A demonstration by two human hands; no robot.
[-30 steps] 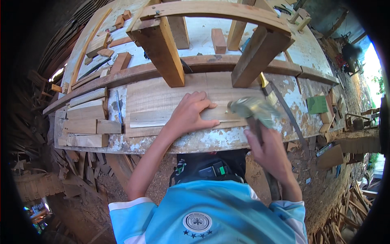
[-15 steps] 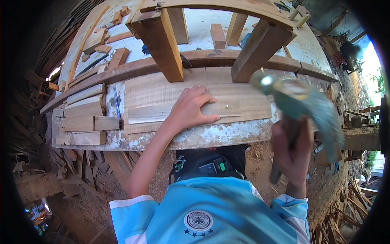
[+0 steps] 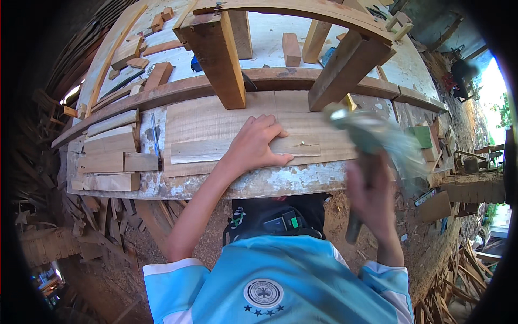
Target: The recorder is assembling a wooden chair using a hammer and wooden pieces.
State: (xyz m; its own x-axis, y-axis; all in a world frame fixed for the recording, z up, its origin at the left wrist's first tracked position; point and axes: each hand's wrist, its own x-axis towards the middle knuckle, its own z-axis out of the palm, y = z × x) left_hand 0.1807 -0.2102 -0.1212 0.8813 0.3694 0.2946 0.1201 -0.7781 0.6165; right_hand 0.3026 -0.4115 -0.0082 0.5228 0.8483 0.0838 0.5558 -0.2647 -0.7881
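Observation:
My left hand (image 3: 259, 141) presses a narrow wooden strip (image 3: 197, 150) onto a wide flat board (image 3: 199, 117). Its thumb lies at the strip's near edge, the other fingers toward the far side. A small nail (image 3: 302, 143) stands in the strip, right of that hand. My right hand (image 3: 371, 200) is wrapped round the handle of a claw hammer (image 3: 372, 135). The hammer's head is raised, blurred by motion, and appears to the right of the nail, apart from it.
A wooden frame with thick legs (image 3: 218, 59) stands over the board's far part. Behind the board runs a long wooden beam (image 3: 178, 93). Stacked offcuts (image 3: 110, 162) and a blue pen-like tool (image 3: 155, 135) lie left. Scrap wood (image 3: 108, 221) litters the ground.
The hammer and my right hand have moved left, toward the nail. My left hand stays in place on the strip.

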